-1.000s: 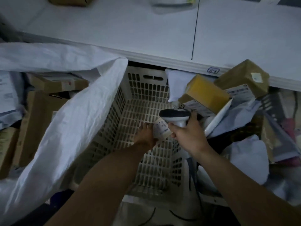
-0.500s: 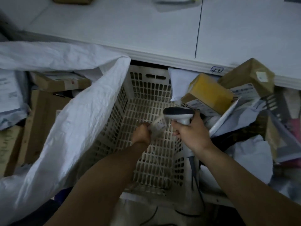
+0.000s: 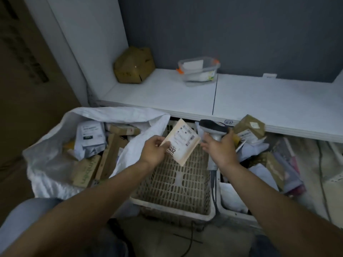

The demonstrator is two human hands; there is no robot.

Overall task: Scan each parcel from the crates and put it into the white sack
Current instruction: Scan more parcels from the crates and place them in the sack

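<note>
Head view, nearest first: the cream middle crate (image 3: 167, 203) sits between the person's forearms, and its lattice floor is bare, so I judge that crate emptied. Above it the left hand (image 3: 154, 152) pinches a flat beige parcel (image 3: 182, 143) by its lower left edge, thumb on top, label face up. The parcel hangs in the air over the crate, just beside the sack's mouth and not yet in it. The right hand (image 3: 221, 150) is curled round the handle of the scanner (image 3: 213, 127), whose dark head sits just beside the parcel's upper right corner. Its cable (image 3: 213, 190) drops between the crates. Whether the code has been read cannot be told.

To the left, the white sack (image 3: 42, 169) stands open and holds a good many items: a grey mailer (image 3: 91, 136) and several cardboard boxes (image 3: 87, 171). That part of the job looks well advanced.

To the right, the second crate (image 3: 234, 215) is heaped with parcels (image 3: 249, 127), none of them sacked, so much remains.

Farther back, a white shelf (image 3: 167, 95) carries a brown box (image 3: 134, 65) and a clear tub (image 3: 200, 70).
</note>
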